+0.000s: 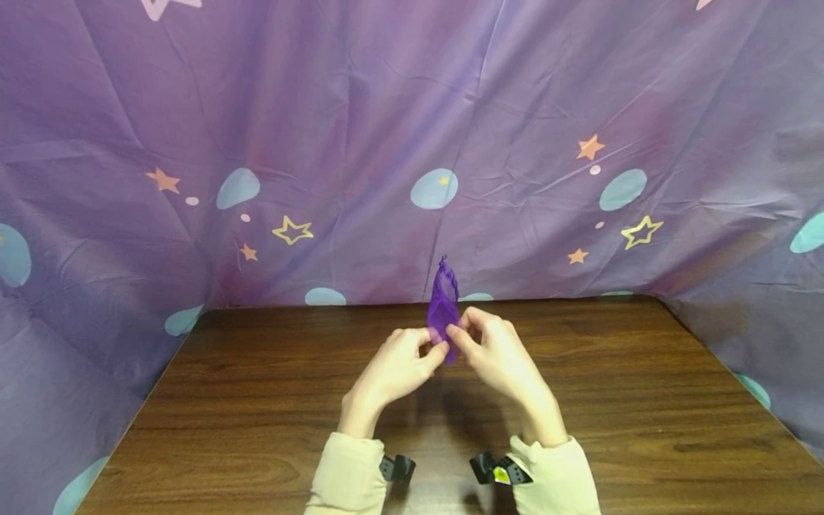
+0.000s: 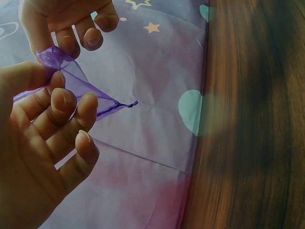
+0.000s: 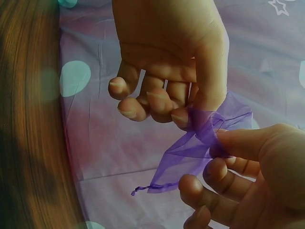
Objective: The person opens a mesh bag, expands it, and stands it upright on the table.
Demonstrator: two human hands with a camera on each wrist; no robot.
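A small sheer purple drawstring pouch [image 1: 443, 309] is held up over the table in the head view, its knotted cord end uppermost. My left hand [image 1: 400, 363] pinches the lower part of the fabric between thumb and index finger. On the other side, my right hand [image 1: 505, 357] pinches the same part with thumb and forefinger. The left wrist view shows the pouch [image 2: 81, 86] with a fold of cloth bunched at the fingertips. Seen from the right wrist, the pouch [image 3: 183, 152] looks see-through and flat, and the remaining fingers of both hands are loosely bent.
A dark brown wooden table [image 1: 257, 400] spreads beneath the hands. Behind it and at both sides hangs a purple cloth [image 1: 360, 143] printed with stars and blue ovals. Black wrist devices [image 1: 397, 468] sit at the pale sleeves [image 1: 350, 472].
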